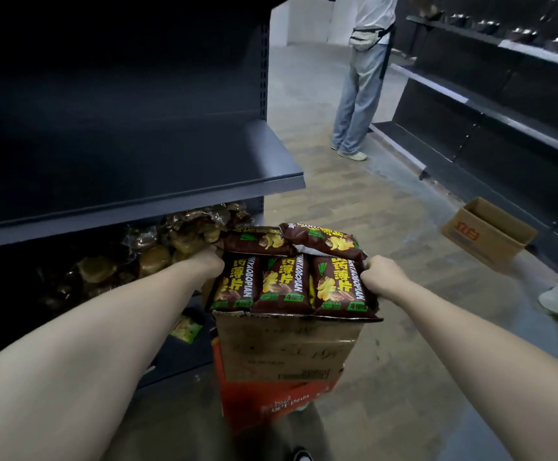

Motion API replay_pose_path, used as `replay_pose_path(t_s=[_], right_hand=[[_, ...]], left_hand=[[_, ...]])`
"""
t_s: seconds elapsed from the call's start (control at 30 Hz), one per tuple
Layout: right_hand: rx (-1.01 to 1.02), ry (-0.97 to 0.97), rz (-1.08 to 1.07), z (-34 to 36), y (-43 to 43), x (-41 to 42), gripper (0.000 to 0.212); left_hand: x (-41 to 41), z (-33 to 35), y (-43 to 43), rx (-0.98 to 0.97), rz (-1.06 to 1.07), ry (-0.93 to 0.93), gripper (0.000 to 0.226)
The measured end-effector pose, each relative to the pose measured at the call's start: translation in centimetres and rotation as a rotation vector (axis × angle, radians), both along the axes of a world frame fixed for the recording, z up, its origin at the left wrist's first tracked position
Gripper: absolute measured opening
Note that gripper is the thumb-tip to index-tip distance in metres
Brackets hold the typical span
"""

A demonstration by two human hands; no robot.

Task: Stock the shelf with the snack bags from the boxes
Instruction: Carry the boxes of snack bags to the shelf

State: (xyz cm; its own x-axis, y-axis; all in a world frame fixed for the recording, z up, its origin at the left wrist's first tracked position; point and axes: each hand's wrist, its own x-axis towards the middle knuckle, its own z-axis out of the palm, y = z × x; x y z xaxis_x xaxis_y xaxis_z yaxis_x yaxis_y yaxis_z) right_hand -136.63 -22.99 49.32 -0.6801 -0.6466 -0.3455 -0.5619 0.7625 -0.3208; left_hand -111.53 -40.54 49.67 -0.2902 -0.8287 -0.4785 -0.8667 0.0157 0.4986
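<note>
left hand (209, 262) + right hand (383, 277) grip snack bags (284, 287) between them | atop box (287, 344)

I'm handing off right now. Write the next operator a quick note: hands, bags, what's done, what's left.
Left hand and right hand grip the stack of bags from either side, at the top of the open box.
The shelf beside it holds none of these bags yet.
Done: stack grasped.
Left: set it on the shelf, then check the box for more.
</note>
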Motion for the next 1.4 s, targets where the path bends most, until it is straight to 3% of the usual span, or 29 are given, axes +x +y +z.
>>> replay_pose_path(t_s=[0.2, 0.37, 0.63, 1.0, 1.4], right_hand=[[0.031, -0.004, 0.170, -1.1, -4.0, -3.2, 0.012], [0.059, -0.029, 0.226, -2.5, -6.6, -3.6, 0.013], [0.136, -0.084, 0.215, -5.7, -9.0, -3.1, 0.018], [0.181, -0.115, 0.184, -10.1, -10.4, -3.6, 0.019], [0.229, -0.119, 0.230, -15.2, -11.0, -5.7, 0.018]], left_hand=[[-0.5, -2.2, 0.1, 0.027, 0.143, -0.041, 0.016], [-0.2, -3.4, 0.5, 0.073, 0.285, -0.044, 0.036], [0.6, -7.0, -0.7, 0.319, 0.396, 0.003, 0.030], [0.3, -11.6, -2.1, 0.323, 0.467, 0.070, 0.026], [-0.7, -17.7, -1.3, 0.238, 0.501, -0.118, 0.039]])
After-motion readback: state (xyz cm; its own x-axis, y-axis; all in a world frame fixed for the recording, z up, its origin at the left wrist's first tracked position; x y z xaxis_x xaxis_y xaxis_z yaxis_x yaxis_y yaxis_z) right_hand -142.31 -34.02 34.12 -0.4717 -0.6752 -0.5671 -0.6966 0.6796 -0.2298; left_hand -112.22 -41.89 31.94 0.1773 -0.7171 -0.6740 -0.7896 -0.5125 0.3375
